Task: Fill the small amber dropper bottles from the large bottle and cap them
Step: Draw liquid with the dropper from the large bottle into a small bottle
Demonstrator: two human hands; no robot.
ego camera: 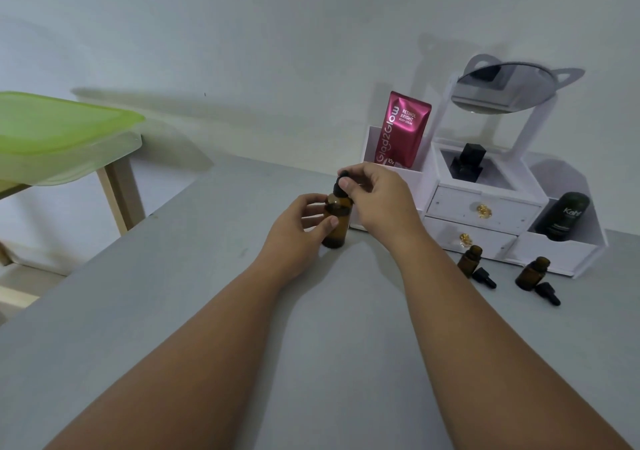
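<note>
The large amber bottle (336, 221) stands upright on the grey table (214, 311) near its far middle. My left hand (298, 231) wraps its body from the left. My right hand (377, 200) pinches the black dropper cap (341, 184) on its neck from above. To the right, two small amber dropper bottles (470, 261) (531, 273) stand uncapped. Beside each lies a black dropper cap (485, 278) (548, 293) on the table.
A white cosmetic organiser (485, 207) with drawers and a cat-ear mirror (502, 89) stands behind the bottles. It holds a pink sachet (401, 130), a black perfume bottle (467, 163) and a dark tube (562, 215). A green-topped side table (62, 137) stands at the left.
</note>
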